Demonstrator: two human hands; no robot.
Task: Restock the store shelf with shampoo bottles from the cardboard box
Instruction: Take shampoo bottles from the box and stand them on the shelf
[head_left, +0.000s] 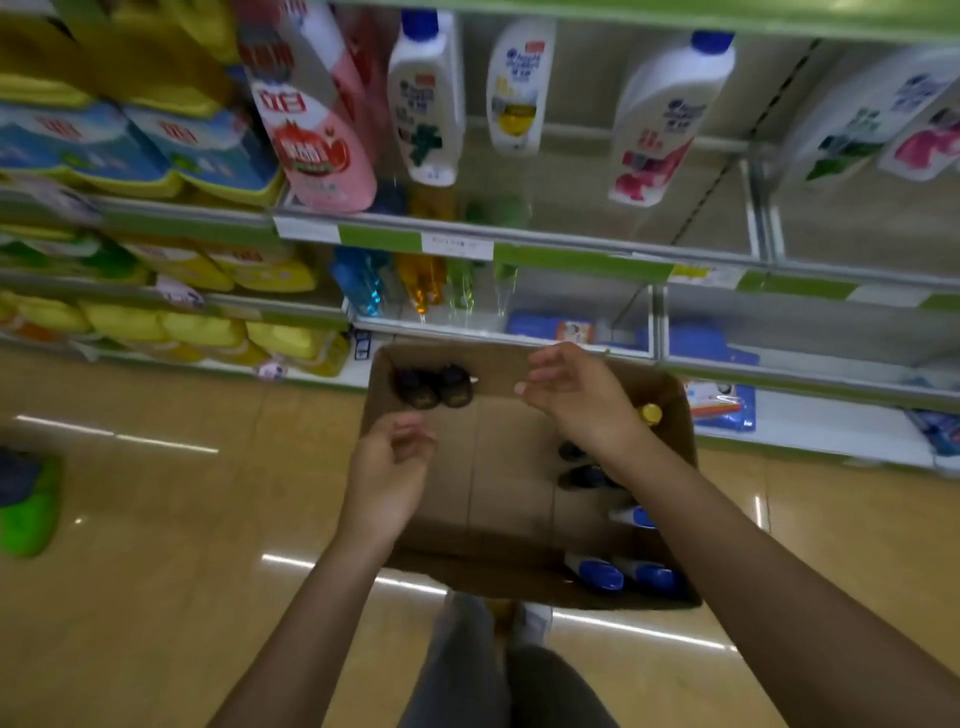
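Observation:
An open cardboard box (498, 467) stands on the floor in front of the shelf. Inside it, dark-capped bottles (434, 389) stand at the far left corner, and white bottles with blue caps (618, 574) lie along the right side near a yellow cap (650, 414). My left hand (389, 473) hovers over the box's left edge with loosely curled fingers, holding nothing. My right hand (576, 392) hangs above the box's far right part, fingers relaxed and empty. White shampoo bottles (667, 119) stand on the upper shelf (571, 249).
Pink and yellow detergent packs (317, 150) fill the shelves to the left. Blue, orange and green bottles (421, 286) stand on the lower shelf behind the box. A green object (28, 512) lies on the floor at the far left. My legs are below the box.

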